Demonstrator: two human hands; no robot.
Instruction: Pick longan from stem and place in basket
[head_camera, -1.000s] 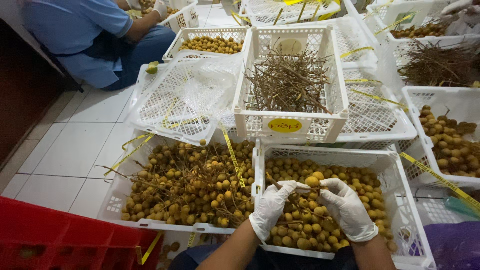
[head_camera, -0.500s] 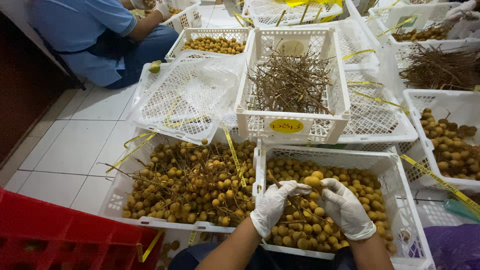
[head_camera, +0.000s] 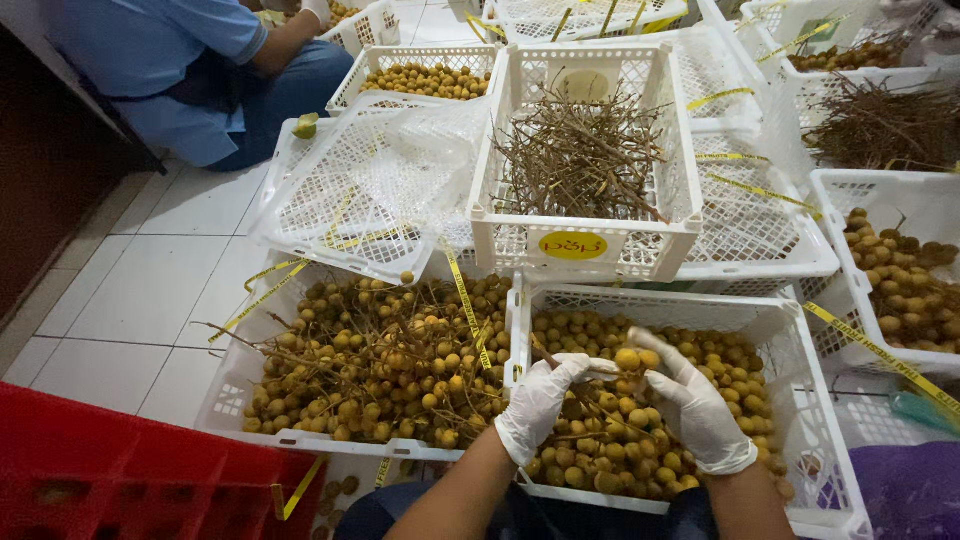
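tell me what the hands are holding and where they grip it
Both gloved hands, left hand and right hand, hold a small bunch of yellow-brown fruit over the white crate. The fingertips pinch it at the stem, just beside the fruit.

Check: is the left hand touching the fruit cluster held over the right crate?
Touching. The head view shows the gloved left hand pinching the cluster's stem, with the right hand gripping the fruit cluster from the other side, above the crate.
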